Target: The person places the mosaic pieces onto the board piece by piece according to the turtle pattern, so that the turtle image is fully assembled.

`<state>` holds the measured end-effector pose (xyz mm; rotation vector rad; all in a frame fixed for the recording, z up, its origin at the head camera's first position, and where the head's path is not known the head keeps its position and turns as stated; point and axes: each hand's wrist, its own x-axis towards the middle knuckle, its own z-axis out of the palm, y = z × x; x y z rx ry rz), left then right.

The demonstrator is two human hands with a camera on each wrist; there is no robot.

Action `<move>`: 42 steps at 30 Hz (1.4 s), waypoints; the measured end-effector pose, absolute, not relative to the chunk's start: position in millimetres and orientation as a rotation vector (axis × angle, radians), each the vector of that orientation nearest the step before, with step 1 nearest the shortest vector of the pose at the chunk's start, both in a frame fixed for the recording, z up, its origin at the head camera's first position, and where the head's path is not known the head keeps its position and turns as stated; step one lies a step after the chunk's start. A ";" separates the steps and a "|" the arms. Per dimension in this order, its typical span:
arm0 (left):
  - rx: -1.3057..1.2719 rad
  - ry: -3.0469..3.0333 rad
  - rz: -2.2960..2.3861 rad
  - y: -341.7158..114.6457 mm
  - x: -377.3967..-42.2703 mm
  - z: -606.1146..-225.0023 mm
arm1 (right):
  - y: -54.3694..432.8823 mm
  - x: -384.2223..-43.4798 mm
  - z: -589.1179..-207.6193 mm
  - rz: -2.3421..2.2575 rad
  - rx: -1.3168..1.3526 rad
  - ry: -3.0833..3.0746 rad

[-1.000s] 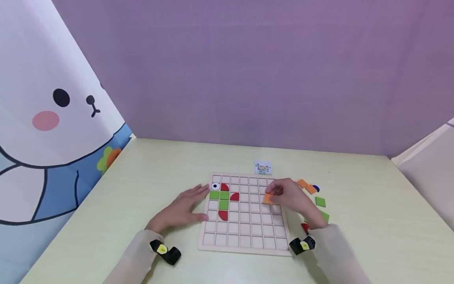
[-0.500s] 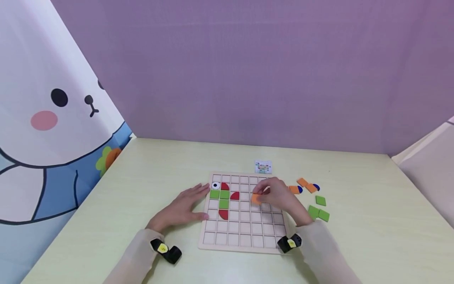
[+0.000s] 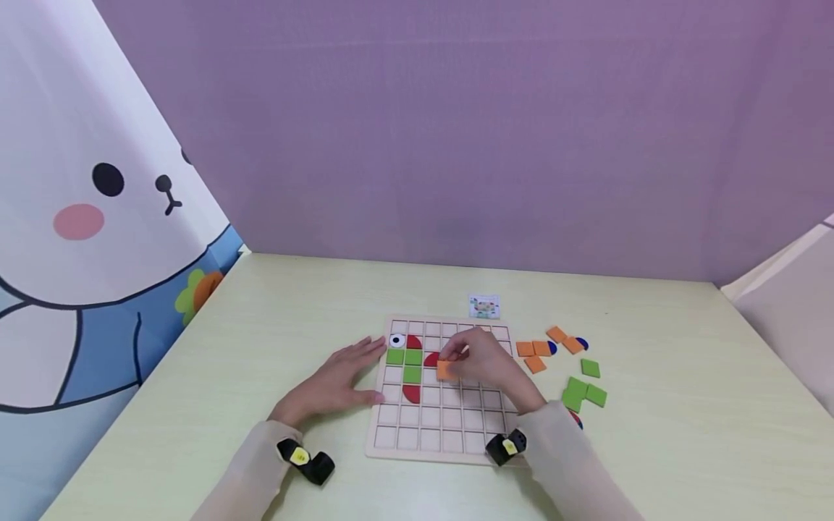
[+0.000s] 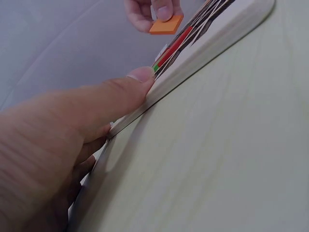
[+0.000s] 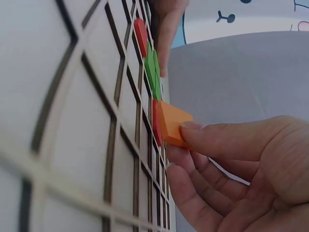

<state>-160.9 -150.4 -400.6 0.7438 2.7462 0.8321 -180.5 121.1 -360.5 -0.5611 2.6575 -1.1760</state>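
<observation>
Right hand (image 3: 478,358) pinches a flat orange square tile (image 3: 446,370), thumb against fingers, over a pale wood-look square board (image 3: 443,418) with a raised-strip grid. Left hand (image 3: 335,380) holds nothing: fingers extended, thumb on the board's left edge. In the grid: green square tiles (image 3: 413,357), red quarter-round tiles (image 3: 411,394), white round eye tile (image 3: 397,340). Loose orange squares (image 3: 542,349) and loose green squares (image 3: 575,394) lie right of the board, small printed card (image 3: 484,307) behind it. Surface: pale tabletop (image 3: 313,289), faint grain. Purple fabric (image 3: 456,145) behind, white-and-blue cartoon sheet (image 3: 98,289) at left. Left wrist view shows tile raised off the grid; right wrist view shows its thickness. Neither reads clearly from head.
</observation>
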 end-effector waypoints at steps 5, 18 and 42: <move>0.791 2.742 0.836 -150.2 -160.9 -400.9 | 110.8 -178.9 -361.5 -1.170 -0.488 2.636; 0.807 2.768 0.775 -147.6 -160.8 -400.7 | 100.8 -176.6 -362.2 -1.133 -0.465 2.627; 0.807 2.817 0.644 -137.6 -159.2 -403.3 | 105.4 -175.7 -364.3 -1.071 -0.374 2.678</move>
